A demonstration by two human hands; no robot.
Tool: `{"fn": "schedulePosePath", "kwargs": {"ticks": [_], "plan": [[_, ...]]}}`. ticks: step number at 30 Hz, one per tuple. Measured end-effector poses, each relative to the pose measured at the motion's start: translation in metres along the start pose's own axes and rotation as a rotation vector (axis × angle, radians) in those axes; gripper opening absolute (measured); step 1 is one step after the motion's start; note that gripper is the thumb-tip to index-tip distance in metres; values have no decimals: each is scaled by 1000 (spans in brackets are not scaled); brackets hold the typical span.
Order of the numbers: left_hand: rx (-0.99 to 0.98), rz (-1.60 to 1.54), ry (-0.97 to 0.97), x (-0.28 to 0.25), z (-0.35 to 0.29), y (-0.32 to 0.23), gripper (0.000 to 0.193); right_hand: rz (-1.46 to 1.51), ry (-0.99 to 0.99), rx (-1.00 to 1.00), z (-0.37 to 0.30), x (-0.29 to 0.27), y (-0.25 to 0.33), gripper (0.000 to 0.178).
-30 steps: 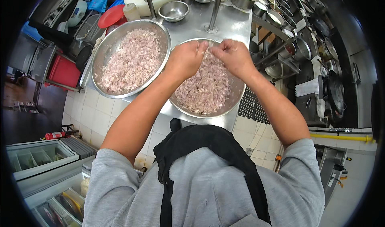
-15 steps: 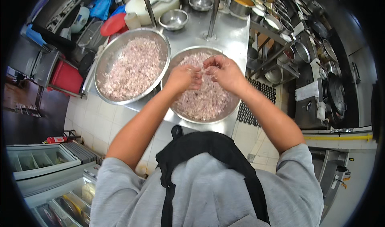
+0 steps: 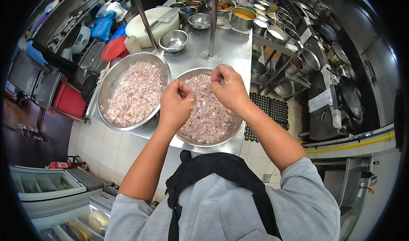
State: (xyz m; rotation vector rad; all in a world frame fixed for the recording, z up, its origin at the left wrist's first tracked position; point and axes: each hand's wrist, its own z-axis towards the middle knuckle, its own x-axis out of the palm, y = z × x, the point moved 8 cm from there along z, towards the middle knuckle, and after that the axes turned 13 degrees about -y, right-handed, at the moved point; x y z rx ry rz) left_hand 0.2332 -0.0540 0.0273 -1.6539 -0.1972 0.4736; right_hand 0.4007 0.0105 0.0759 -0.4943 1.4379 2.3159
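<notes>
A wide steel bowl (image 3: 239,128) in front of me holds finely chopped, pale pink pieces (image 3: 208,117) that look like chopped onion or shallot. My left hand (image 3: 175,105) is over this bowl's left side, its fingers curled against the thumb. Over the far right side hangs my right hand (image 3: 229,87), with its fingers curled in too. Bits cling to the skin of both hands; whatever is inside the closed fingers is hidden. To the left, a second steel bowl (image 3: 102,97) sits tilted, spread with the same pink pieces (image 3: 135,92).
Both bowls stand at the near end of a steel table (image 3: 194,45) with upright posts (image 3: 213,24). Beyond are a small steel bowl (image 3: 173,41), a squeeze bottle (image 3: 132,44), a round white block (image 3: 159,21) and several food pots (image 3: 243,18). A stove area (image 3: 336,92) lies right.
My hands, close together with loose fingers before, have drawn apart and their fingers have curled in. The view has shifted, so the bowls sit lower and a little left.
</notes>
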Motion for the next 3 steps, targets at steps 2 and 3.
{"fn": "schedulePosePath", "kwargs": {"ticks": [2, 3], "plan": [[618, 528, 80, 16, -11, -23, 26, -223, 451, -123, -25, 28, -12, 18], [605, 538, 83, 14, -14, -15, 26, -391, 796, 17, -50, 47, -44, 37]]}}
